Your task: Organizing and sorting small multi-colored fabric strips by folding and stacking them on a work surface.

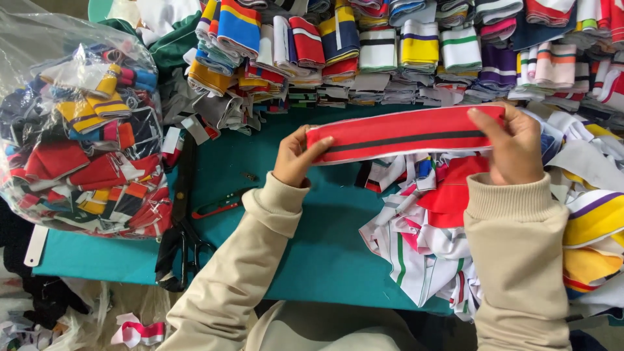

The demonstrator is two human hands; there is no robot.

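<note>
I hold a long red knit strip (403, 134) with a dark stripe down its middle, stretched flat between both hands above a teal table (312, 221). My left hand (294, 158) pinches its left end. My right hand (513, 144) grips its right end, thumb on top. Both arms wear beige sleeves. Under the strip lies a loose heap of white, red and striped knit pieces (422, 221).
A clear plastic bag (78, 130) stuffed with coloured strips sits at the left. Stacks of folded striped pieces (390, 52) line the far edge. Large black scissors (181, 240) and a small red snipper (218, 207) lie on the table. Yellow and white pieces (595, 227) pile up at the right.
</note>
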